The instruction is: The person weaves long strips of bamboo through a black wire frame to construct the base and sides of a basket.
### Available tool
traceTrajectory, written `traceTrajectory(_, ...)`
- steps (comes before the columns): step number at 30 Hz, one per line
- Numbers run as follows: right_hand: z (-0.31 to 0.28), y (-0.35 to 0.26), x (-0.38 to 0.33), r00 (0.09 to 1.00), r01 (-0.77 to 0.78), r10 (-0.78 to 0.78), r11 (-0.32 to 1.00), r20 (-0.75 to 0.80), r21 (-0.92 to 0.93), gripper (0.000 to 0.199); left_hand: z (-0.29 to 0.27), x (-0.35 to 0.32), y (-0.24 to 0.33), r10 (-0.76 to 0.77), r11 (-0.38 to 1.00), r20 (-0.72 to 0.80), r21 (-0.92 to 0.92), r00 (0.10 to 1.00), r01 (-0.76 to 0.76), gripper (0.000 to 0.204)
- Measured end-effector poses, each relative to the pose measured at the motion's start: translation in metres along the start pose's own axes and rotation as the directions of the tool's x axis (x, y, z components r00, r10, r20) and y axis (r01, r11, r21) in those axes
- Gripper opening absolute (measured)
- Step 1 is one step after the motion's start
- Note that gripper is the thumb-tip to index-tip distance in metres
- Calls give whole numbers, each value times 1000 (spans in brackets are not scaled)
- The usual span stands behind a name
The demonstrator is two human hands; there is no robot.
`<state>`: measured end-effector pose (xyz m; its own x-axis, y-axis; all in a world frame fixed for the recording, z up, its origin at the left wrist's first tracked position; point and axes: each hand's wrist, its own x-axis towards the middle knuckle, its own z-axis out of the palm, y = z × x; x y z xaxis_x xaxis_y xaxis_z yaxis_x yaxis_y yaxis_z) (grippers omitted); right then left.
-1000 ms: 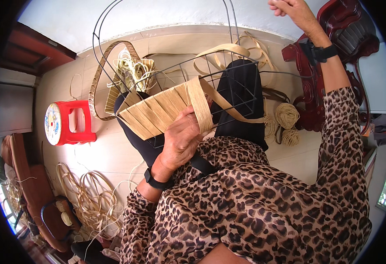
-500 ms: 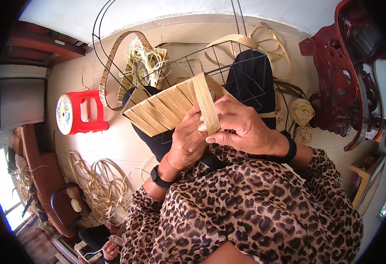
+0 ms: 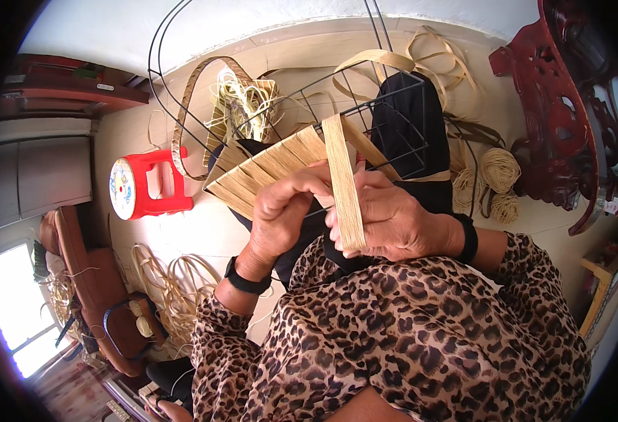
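Observation:
A black wire basket frame rests on my lap, one side wrapped in flat tan straw-like strip. A loose length of that strip hangs from the top rim toward me, crossing in front of my right hand. That hand is closed on the strip near its lower bend, with some fingers hidden behind it. My left hand is curled at the lower edge of the wrapped side, its fingertips partly out of sight beside the strip. Black bands circle both wrists.
A red stool stands on the left. Coiled strips lie on the floor at lower left, and balls of cord at right. Beyond the frame sits a woven bag of pale fibre. Carved dark-red furniture borders the right.
My left hand has moved a little left, away from the strip's lower end. My right hand has lowered slightly, and more of the hanging strip now shows across it.

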<state>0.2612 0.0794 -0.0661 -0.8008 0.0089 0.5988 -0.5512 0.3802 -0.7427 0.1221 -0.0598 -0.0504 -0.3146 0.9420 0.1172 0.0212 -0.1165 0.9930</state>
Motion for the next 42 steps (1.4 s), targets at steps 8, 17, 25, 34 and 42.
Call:
traceTrajectory(8, 4, 5, 2, 978, -144, 119, 980, 174, 138, 10, 4, 11, 32, -311, 950, -25, -21, 950, 310, 23)
traceTrajectory(17, 17, 21, 3, 992, -103, 81, 956, 93, 274, 8, -2, 44, 43, -573, 639, 122, -554, 810, 535, 38)
traceTrajectory(25, 13, 20, 4, 962, -254, 211, 923, 172, 290, 8, -4, 73, 45, -449, 503, 230, -734, 864, 457, 30)
traceTrajectory(34, 10, 15, 15, 906, -422, 407, 858, 113, 292, 20, -27, 58, 40, -390, 435, 18, -877, 921, 202, 29)
traceTrajectory(42, 25, 18, 21, 959, -285, 283, 949, 37, 134, 17, -44, 97, 77, -725, 662, -149, 120, 672, 740, 22)
